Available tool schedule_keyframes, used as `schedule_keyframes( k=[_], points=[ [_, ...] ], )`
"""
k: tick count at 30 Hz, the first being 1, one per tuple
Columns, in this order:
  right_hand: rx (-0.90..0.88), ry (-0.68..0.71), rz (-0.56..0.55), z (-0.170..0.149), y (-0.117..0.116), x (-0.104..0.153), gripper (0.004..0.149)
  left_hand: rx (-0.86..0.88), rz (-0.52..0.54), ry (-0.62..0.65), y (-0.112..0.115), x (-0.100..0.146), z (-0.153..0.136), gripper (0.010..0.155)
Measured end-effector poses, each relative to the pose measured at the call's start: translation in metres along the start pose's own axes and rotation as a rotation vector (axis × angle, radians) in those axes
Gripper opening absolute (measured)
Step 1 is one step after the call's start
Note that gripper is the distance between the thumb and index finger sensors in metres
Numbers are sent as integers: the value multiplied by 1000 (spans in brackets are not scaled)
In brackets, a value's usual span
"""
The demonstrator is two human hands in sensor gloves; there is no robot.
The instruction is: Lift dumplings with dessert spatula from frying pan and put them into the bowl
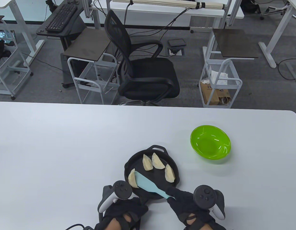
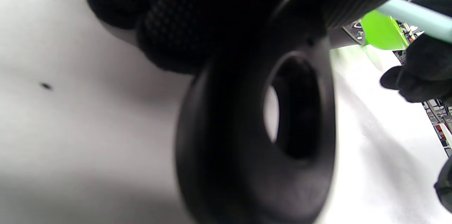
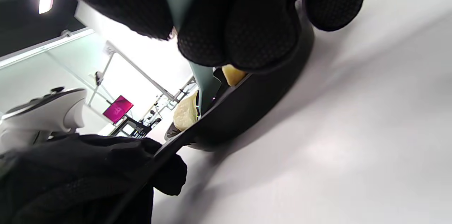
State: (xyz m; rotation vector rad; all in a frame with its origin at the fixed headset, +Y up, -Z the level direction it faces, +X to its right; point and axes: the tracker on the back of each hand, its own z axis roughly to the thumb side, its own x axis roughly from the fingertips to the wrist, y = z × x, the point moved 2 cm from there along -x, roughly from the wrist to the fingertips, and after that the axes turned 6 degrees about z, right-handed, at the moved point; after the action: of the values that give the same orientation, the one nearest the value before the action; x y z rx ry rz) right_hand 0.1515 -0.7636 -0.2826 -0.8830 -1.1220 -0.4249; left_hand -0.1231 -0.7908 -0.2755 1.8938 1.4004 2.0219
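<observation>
Black cast iron is what draws the eye: a small round frying pan (image 1: 172,165) sits near the front of the white table (image 1: 66,143), its long handle (image 2: 254,139) running back toward the person and ending in a hanging loop. The left hand (image 1: 125,208) is curled round that handle, gloved fingers (image 2: 169,30) wrapped over it in the left wrist view, a tracker (image 1: 122,189) strapped on its back.

The right hand (image 1: 186,203) grips the handle of a pale teal dessert spatula (image 1: 148,183), fingers (image 3: 243,23) closed round the stem. The blade lies low in the pan, pointing toward ten o'clock, and its tip touches the dumpling at nine o'clock (image 1: 132,178), which sits against the pan's left rim. Whether the blade is under that dumpling or only against it, I cannot tell.

Three more dumplings lie in the pan: two side by side at twelve o'clock (image 1: 147,162) (image 1: 158,161), and one at three o'clock (image 1: 169,173). All four are pale and crescent-shaped.

The lime green bowl (image 1: 224,153) stands apart from the pan at about two o'clock from it. Beyond the table there is a black mesh office chair (image 1: 143,71).
</observation>
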Motion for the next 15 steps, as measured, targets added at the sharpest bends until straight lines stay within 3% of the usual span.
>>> schedule_keyframes(
  k=[15],
  points=[
    [-327,-169,174,-37,-18,-10,57,-4,-2,-4,-1,-1,-1,66]
  ],
)
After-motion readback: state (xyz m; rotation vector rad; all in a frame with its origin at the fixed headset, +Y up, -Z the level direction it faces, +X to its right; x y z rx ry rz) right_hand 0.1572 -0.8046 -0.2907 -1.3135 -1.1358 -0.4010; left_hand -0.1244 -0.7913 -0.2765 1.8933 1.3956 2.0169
